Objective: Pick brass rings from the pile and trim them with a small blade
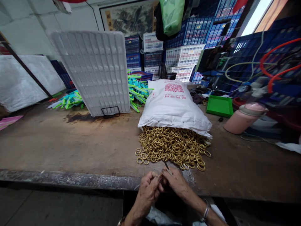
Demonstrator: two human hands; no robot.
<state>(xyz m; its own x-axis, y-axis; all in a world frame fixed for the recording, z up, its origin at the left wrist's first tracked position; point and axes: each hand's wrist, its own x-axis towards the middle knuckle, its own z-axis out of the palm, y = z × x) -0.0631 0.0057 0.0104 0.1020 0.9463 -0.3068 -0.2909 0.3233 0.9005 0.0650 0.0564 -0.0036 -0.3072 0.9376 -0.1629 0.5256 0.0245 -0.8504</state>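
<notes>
My left hand is closed in a pinch at the table's front edge. At its fingertips is a small golden-brown piece, apparently one of the rings, mostly hidden by the fingers. My right hand meets it there, fingers bent round a thin, dark, blade-like tool whose tip points up and away. Just beyond both hands lies a heap of gold-coloured rings. They spill from the open mouth of a white woven sack with red print, lying on its side.
A pale ribbed panel stands upright in a black wire holder. Behind it lie green and turquoise plastic pieces. To the right are a green tray and a pink bottle. Stacked crates line the back.
</notes>
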